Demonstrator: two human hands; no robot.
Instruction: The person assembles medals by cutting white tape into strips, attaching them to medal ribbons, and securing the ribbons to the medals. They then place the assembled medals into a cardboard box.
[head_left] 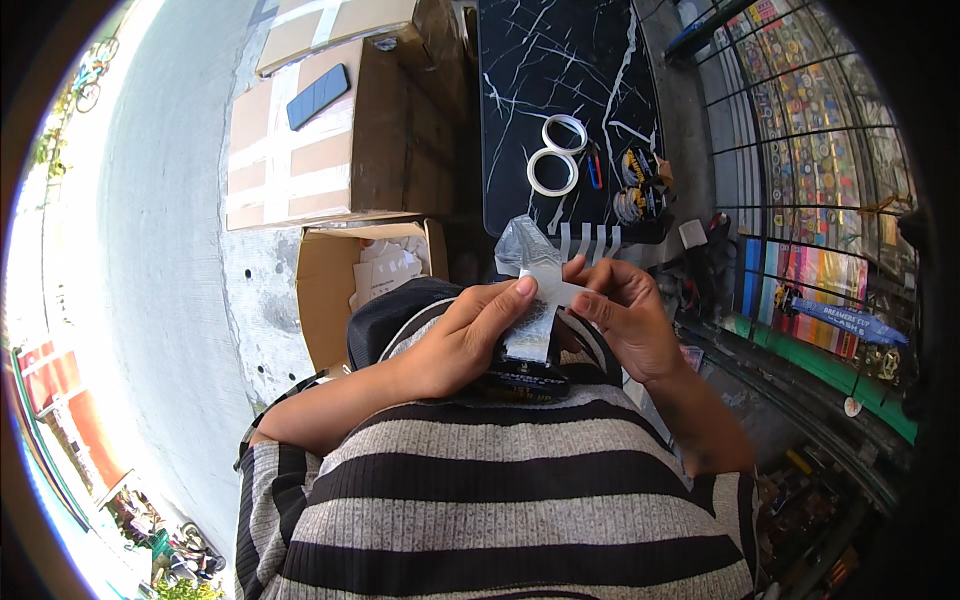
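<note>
In front of my chest I hold a trophy-like piece (pixel 522 240) wrapped in clear plastic, its dark base toward my body. My left hand (pixel 450 345) is closed around its left side, with the thumb pressed on the wrapping. From the right, my right hand (pixel 635 325) pinches a strip of whitish tape (pixel 558 292), whose other end lies against the wrapped piece near my left thumb. Beyond my hands, several cut tape strips (pixel 588 238) hang from the near edge of the black marbled table (pixel 520 90).
Two tape rolls (pixel 552 191), pens (pixel 596 168) and dark-and-gold pieces (pixel 632 203) lie on the table. To the left stand cardboard boxes (pixel 390 150), one bearing a phone (pixel 318 96). An open box (pixel 325 290) holds papers. A metal grille (pixel 775 130) runs along the right.
</note>
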